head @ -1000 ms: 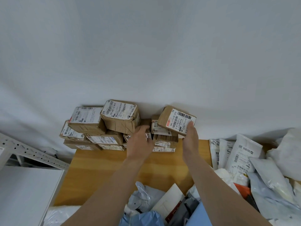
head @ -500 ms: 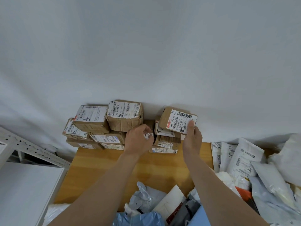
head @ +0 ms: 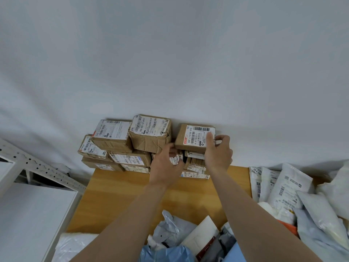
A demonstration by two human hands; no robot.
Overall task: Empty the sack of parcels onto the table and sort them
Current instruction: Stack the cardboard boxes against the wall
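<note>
Head: left hand (head: 166,167) grips parcel (head: 175,160), right hand (head: 218,154) box (head: 188,137).

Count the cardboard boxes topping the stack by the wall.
3: left box, middle box, and right box gripped by the right hand; the left hand holds a small parcel; more may hide behind.

You're facing the table (head: 132,195), and the boxes are sitting along its far edge, against the wall (head: 170,63). The left stack (head: 120,148) is standing just beside the right stack (head: 195,164), with the top box (head: 190,137) lying on the right one. Your right grip (head: 219,154) is pinching that box's right end. Your left grip (head: 166,167) is sitting between the stacks, curling round a small parcel (head: 175,159). Bags (head: 283,188) are piling up on the table's right side, more bags (head: 175,233) are lying at the near edge, and a rack (head: 37,167) is standing to the left.
</note>
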